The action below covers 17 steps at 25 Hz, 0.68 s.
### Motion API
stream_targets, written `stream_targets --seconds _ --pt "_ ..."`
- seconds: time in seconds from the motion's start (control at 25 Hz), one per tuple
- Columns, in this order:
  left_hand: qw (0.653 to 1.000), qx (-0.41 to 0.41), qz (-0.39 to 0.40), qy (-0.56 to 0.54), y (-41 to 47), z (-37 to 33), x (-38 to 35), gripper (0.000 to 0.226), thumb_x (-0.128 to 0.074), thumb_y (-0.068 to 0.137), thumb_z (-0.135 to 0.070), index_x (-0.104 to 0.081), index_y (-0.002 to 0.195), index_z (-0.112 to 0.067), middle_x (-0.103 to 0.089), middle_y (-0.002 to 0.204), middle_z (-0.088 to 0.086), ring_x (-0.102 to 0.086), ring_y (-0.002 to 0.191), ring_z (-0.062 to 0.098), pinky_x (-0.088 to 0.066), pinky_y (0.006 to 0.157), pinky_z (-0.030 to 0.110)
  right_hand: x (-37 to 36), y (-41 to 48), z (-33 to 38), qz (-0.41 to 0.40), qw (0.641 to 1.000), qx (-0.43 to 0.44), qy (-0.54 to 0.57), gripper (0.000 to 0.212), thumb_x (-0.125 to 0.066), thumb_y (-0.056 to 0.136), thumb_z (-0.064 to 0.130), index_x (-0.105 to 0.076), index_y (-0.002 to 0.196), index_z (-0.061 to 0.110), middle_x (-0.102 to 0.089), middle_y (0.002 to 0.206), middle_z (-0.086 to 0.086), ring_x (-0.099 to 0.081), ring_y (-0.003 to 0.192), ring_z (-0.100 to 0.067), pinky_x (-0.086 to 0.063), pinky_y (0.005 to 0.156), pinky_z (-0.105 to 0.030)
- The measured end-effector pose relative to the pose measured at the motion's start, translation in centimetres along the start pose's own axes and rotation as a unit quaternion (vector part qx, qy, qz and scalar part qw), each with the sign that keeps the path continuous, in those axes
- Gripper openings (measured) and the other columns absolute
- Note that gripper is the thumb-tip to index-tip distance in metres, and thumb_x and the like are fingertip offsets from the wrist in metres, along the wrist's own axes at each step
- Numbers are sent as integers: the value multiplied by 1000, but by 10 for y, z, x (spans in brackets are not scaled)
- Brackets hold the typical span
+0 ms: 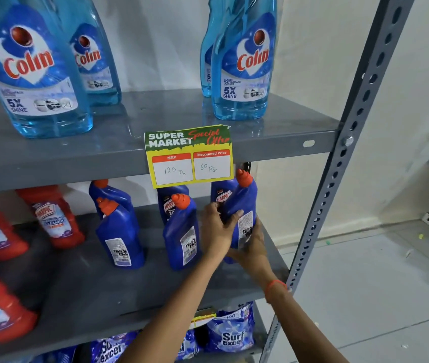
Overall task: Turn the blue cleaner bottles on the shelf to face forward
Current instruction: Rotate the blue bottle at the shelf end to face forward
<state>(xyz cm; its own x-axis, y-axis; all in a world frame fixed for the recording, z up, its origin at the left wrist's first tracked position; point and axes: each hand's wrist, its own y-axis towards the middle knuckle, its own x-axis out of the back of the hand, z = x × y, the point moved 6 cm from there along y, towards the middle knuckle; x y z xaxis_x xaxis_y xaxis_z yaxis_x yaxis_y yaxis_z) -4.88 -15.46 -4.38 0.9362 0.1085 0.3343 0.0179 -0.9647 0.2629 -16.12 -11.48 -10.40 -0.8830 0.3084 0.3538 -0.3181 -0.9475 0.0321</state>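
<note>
Two forearms reach up from the bottom of the view, and the left hand (216, 231) and right hand (251, 244) are both clamped on one blue bottle (242, 205) at the right end of the middle shelf (103, 292). The left hand wraps the bottle's left side with its fingertips pressed on the body; the right hand cups it lower down, from the right and beneath, a red wrist thread (276, 284) just behind it. The bottle stands with its long axis nearly upright, orange cap on top leaning slightly left, and its white back label faces the camera, so it probably needs about a half turn around that upright axis. Both hands are equally near; neither needs to reach. Beyond it, two more front-row bottles (182, 231) (120, 231) also show back labels, while a bottle behind (220, 195) shows its front. A price tag (189, 155) hangs from the shelf above.
</note>
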Motion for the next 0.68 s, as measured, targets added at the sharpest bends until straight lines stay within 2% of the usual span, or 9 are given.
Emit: stream_targets --seconds 0.08,0.16,0.24,0.28,0.4,0.48,0.56,0.64,0.68 --pt "1000 -4 -29 -10 -8 -3 7 41 -72 72 -49 -55 92 -17 -67 91 7 -64 81 21 -54 72 35 -3 0 3 0 1000 10 -17 127 -85 42 39 -14 144 15 -42 141 -13 -43 129 -30 -43 105 -52" --pt "995 14 4 -94 -3 0 14 26 -70 77 -44 -58 84 -21 -69 85 6 -68 79 22 -58 74 40 0 0 5 6 999 44 20 108 -77 45 38 -26 138 18 -54 123 -14 -58 106 -25 -56 87 -42" --pt "971 59 98 -212 7 1 12 11 -65 84 -32 -62 88 -21 -70 91 6 -69 88 24 -58 82 41 3 -7 9 28 994 75 68 85 -70 50 33 -38 128 21 -61 99 -12 -61 76 -15 -56 65 -25" --pt "951 69 155 -257 11 -1 8 10 -63 86 -26 -63 95 -21 -70 97 6 -67 95 23 -56 86 37 4 -10 10 39 991 88 90 76 -67 53 32 -42 124 21 -62 89 -10 -58 67 -13 -53 60 -23" --pt "904 59 290 -309 14 -15 -5 21 -54 91 -16 -58 112 -21 -67 105 -3 -63 100 10 -53 86 22 3 -17 13 65 981 81 162 62 -61 53 33 -52 109 9 -60 74 -8 -57 59 -12 -51 55 -21" --pt "891 69 324 -310 18 -15 -14 24 -56 90 -14 -58 114 -18 -67 103 -3 -64 98 9 -53 83 20 6 -13 9 74 977 65 187 56 -62 53 30 -54 106 11 -63 78 -7 -60 65 -10 -54 59 -22" --pt "917 59 283 -274 27 -11 -17 29 -67 82 -13 -60 110 -17 -69 101 3 -66 95 18 -55 82 28 11 -6 4 79 976 42 196 52 -65 61 21 -55 112 17 -66 94 -7 -63 82 -18 -57 73 -29" --pt "960 51 178 -209 34 -3 -14 28 -77 73 -18 -61 95 -23 -70 91 3 -67 85 23 -57 76 33 17 4 -1 85 976 33 200 53 -65 68 13 -52 120 14 -66 106 -10 -64 96 -23 -58 77 -31" --pt "970 48 132 -200 34 1 -12 26 -79 71 -19 -60 89 -24 -70 86 2 -68 80 21 -56 71 31 18 11 -5 84 976 23 200 51 -65 73 7 -51 122 12 -65 110 -13 -64 100 -28 -59 77 -31"
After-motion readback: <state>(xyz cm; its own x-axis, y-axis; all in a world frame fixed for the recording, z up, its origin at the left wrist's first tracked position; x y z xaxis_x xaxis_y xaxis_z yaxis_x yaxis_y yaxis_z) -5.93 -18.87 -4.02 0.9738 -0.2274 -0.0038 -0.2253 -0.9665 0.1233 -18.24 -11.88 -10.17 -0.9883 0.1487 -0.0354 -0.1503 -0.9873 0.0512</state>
